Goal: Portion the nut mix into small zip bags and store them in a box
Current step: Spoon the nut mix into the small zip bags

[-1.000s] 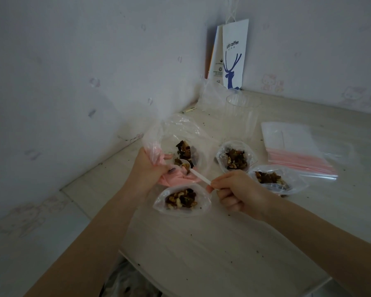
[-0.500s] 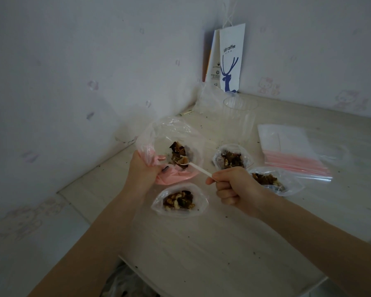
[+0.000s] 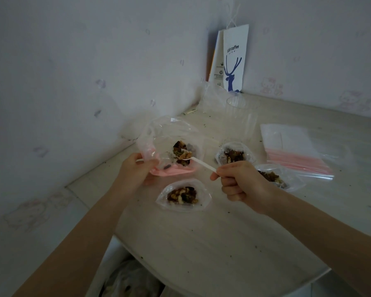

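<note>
My left hand (image 3: 135, 168) grips the pink-edged mouth of a large clear bag (image 3: 169, 136) holding nut mix (image 3: 181, 147). My right hand (image 3: 238, 181) pinches the handle of a white plastic spoon (image 3: 198, 160); its bowl carries nuts just inside the bag's mouth. Three small clear bags with nut mix lie open on the table: one (image 3: 183, 196) below the spoon, one (image 3: 234, 155) behind my right hand, one (image 3: 276, 179) partly hidden by my right hand.
A stack of empty zip bags (image 3: 296, 151) with pink strips lies at the right. A clear plastic cup (image 3: 241, 118) and crumpled clear plastic stand near the corner, before a white paper coffee bag (image 3: 234, 61). The table's (image 3: 223, 243) rounded edge is near me; walls close left and back.
The spoon has lifted with a load of nuts and now sits at the large bag's mouth. Both hands stay in about the same place.
</note>
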